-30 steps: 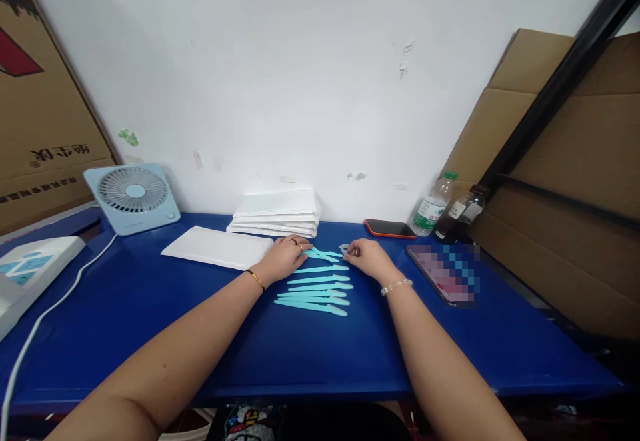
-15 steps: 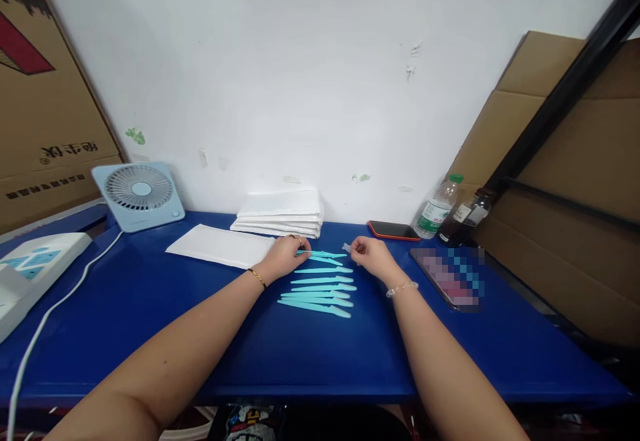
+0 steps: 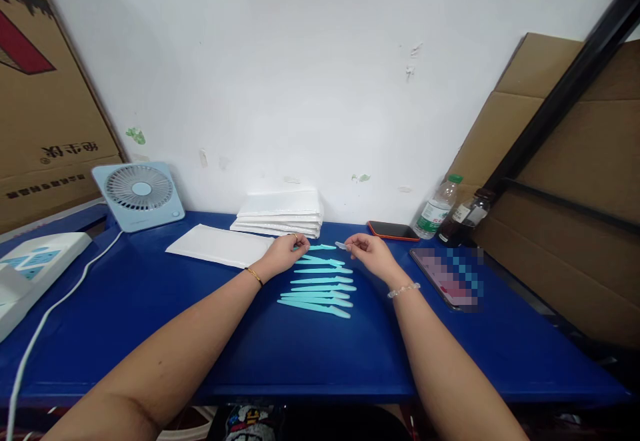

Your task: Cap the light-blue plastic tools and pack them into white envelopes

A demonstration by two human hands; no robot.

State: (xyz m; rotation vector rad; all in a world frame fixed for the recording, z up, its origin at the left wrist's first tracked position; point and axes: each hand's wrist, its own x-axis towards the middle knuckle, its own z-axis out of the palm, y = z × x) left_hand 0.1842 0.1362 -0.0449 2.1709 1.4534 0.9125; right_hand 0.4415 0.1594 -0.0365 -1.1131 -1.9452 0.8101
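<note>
My left hand pinches the handle end of a turquoise eyebrow razor, whose blade end points right. In my right hand, thumb and fingers are closed on a small clear cap. The cap is close to the razor's tip; I cannot tell whether they touch. Below the hands several more turquoise eyebrow razors lie in a column on the blue table, blade ends to the right. Beside my left hand lies a white padded envelope, partly hidden by it.
A stack of white padded envelopes stands against the wall. On the left are a blue fan and a white power strip with its cord. At right are an orange-edged phone, a blurred phone, a water bottle and a dark bottle.
My left hand has lifted the razor slightly up and left, away from the others. My right hand has moved the clear cap a little left, toward the razor's tip.
</note>
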